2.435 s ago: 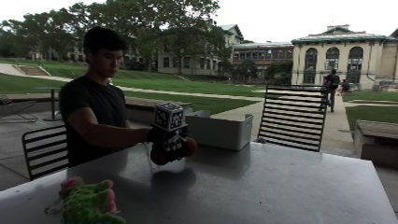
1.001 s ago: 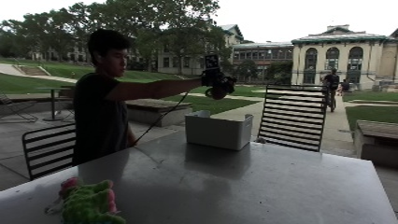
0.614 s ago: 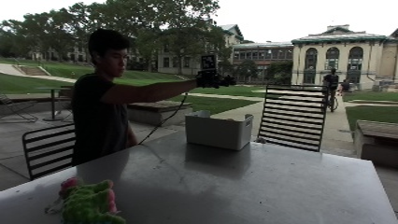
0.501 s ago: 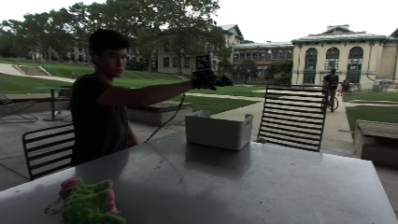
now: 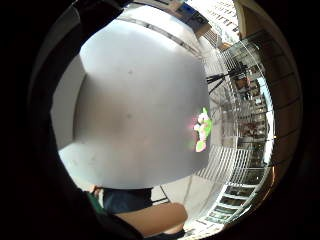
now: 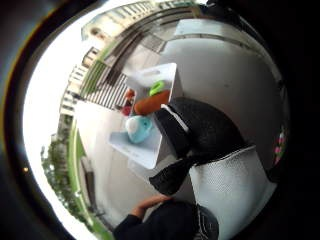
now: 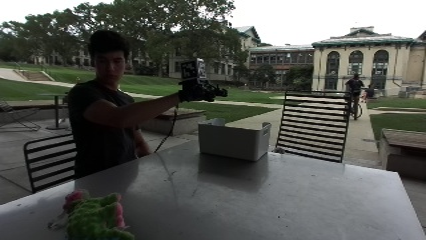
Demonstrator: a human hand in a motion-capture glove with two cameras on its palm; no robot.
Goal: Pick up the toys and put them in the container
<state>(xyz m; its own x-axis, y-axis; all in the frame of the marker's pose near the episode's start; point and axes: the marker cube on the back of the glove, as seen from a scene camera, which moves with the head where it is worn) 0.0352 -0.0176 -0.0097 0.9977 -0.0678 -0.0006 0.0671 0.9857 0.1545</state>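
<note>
My gloved right hand (image 7: 201, 90) hangs in the air above and slightly to the person's side of the white container (image 7: 234, 140), fingers spread and holding nothing. In the thumb side palm view the container (image 6: 150, 150) lies below the gloved thumb (image 6: 200, 130) and holds an orange toy (image 6: 150, 102), a green toy (image 6: 157, 87), a light blue toy (image 6: 139, 127) and a red one (image 6: 129, 95). A fuzzy green and pink toy (image 7: 93, 220) lies on the table's near left corner; it shows too as the green and pink toy (image 5: 202, 130) near the table edge.
The grey metal table (image 7: 279, 200) carries only the container at its far side and the fuzzy toy. A slatted black chair (image 7: 313, 125) stands behind the container, another chair (image 7: 46, 160) beside the person.
The hand rose from the table to above the container. The thing it held a second ago is gone from it, and it has since drifted slightly toward the person.
</note>
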